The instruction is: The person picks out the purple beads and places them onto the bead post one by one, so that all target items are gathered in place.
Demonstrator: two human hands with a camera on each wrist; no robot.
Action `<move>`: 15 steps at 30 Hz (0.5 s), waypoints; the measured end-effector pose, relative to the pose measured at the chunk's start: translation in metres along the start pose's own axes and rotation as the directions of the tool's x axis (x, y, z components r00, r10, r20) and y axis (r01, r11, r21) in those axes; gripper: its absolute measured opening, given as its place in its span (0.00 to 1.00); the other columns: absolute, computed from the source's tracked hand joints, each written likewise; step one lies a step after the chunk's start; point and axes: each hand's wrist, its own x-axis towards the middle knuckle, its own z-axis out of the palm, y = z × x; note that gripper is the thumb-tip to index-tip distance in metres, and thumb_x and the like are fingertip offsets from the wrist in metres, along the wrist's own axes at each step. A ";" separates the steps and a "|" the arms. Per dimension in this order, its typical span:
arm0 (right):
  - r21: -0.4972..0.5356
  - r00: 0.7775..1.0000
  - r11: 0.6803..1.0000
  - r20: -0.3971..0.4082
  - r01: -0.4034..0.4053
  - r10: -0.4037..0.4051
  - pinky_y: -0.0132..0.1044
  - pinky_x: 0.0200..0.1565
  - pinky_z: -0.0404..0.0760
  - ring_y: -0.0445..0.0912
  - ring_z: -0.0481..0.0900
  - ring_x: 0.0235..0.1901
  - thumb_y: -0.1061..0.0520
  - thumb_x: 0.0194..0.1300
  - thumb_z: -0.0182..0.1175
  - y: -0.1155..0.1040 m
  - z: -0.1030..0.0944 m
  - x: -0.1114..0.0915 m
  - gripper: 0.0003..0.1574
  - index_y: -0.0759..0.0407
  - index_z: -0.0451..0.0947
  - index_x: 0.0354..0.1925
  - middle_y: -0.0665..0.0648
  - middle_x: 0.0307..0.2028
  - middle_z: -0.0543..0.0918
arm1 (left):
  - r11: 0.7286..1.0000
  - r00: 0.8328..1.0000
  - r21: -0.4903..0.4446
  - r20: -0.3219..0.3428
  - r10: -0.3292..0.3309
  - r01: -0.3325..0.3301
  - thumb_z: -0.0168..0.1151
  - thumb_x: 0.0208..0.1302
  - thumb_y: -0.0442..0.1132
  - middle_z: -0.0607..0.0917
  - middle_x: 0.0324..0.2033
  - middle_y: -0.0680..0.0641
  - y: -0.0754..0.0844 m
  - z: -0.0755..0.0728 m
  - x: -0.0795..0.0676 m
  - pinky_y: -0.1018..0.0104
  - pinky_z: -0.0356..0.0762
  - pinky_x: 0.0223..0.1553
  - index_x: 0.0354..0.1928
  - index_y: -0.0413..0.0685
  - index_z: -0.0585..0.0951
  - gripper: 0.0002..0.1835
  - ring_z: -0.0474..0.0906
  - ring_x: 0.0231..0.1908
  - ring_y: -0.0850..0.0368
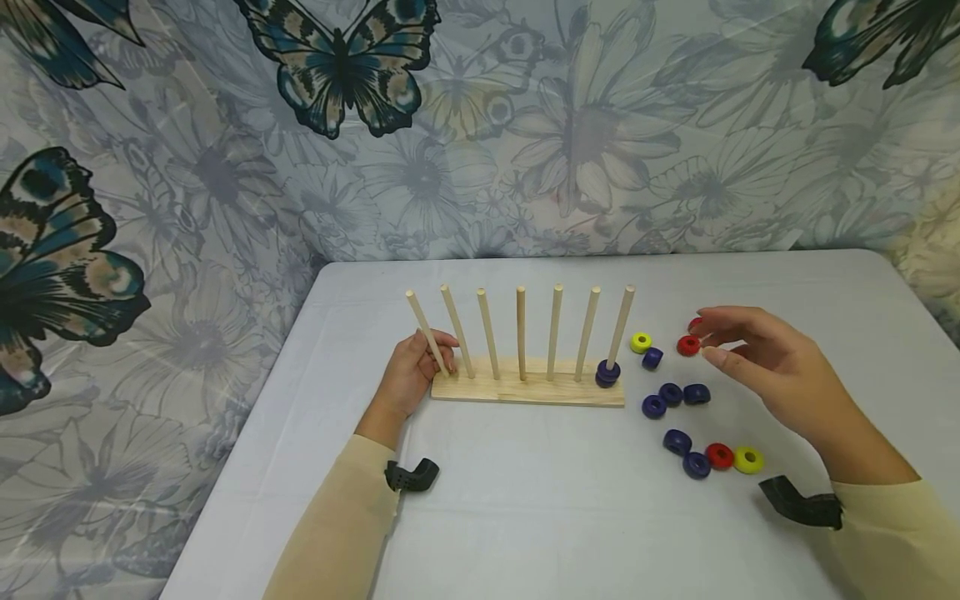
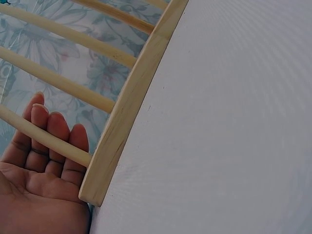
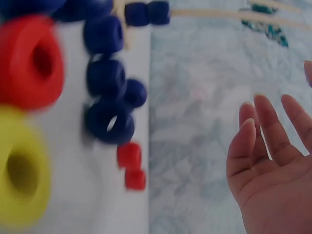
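Note:
A light wooden stand (image 1: 528, 392) with a row of upright pegs is at the middle of the table in the head view. Two dark blue beads (image 1: 608, 374) sit stacked on its rightmost peg. My left hand (image 1: 414, 367) is at the stand's left end; in the left wrist view its loosely bent fingers (image 2: 57, 126) lie behind the end peg (image 2: 44, 136). To the right of the stand, my right hand (image 1: 772, 367) hovers beside two red beads (image 1: 687, 345), fingers spread and partly overlapping the farther one. The right wrist view shows that palm (image 3: 278, 190) with nothing in it.
Right of the stand lie a yellow bead (image 1: 641, 342) and a blue bead (image 1: 652, 358). Nearer are several blue beads (image 1: 654, 407), a red bead (image 1: 720, 456) and another yellow bead (image 1: 748, 459). Patterned cloth (image 1: 480, 183) hangs behind the white table (image 1: 525, 500).

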 end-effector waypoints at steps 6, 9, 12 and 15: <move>-0.046 0.989 0.993 -0.104 -0.109 0.104 0.19 0.53 0.76 0.44 0.78 0.56 0.74 0.76 0.63 0.023 -0.015 -0.015 0.29 0.64 0.76 0.71 0.51 0.57 0.84 | 1.000 1.000 0.008 0.001 -0.002 0.002 0.57 0.71 0.76 0.83 0.29 0.48 0.001 0.001 0.000 0.66 0.83 0.42 0.47 0.50 0.88 0.36 0.82 0.33 0.57; -0.062 0.979 0.986 -0.146 -0.152 0.142 0.18 0.52 0.74 0.42 0.77 0.57 0.72 0.76 0.64 0.033 -0.019 -0.020 0.28 0.63 0.77 0.71 0.47 0.56 0.84 | 1.000 1.000 0.006 -0.001 -0.002 0.002 0.57 0.71 0.76 0.83 0.29 0.48 0.001 0.001 0.000 0.66 0.83 0.42 0.47 0.50 0.88 0.36 0.82 0.33 0.57; -0.091 0.970 0.976 -0.163 -0.197 0.181 0.17 0.51 0.72 0.40 0.76 0.56 0.68 0.78 0.65 0.042 -0.024 -0.025 0.27 0.62 0.77 0.71 0.43 0.55 0.83 | 1.000 1.000 -0.001 -0.002 -0.001 0.001 0.57 0.71 0.76 0.84 0.29 0.48 0.001 0.001 0.000 0.66 0.83 0.42 0.47 0.49 0.88 0.37 0.83 0.33 0.57; -0.123 0.960 0.962 -0.168 -0.245 0.223 0.17 0.49 0.70 0.36 0.75 0.55 0.64 0.79 0.66 0.051 -0.031 -0.031 0.25 0.60 0.77 0.70 0.40 0.55 0.82 | 1.000 1.000 0.000 0.000 -0.002 0.002 0.58 0.70 0.77 0.84 0.29 0.48 0.001 0.002 0.000 0.66 0.83 0.42 0.47 0.48 0.88 0.37 0.83 0.33 0.57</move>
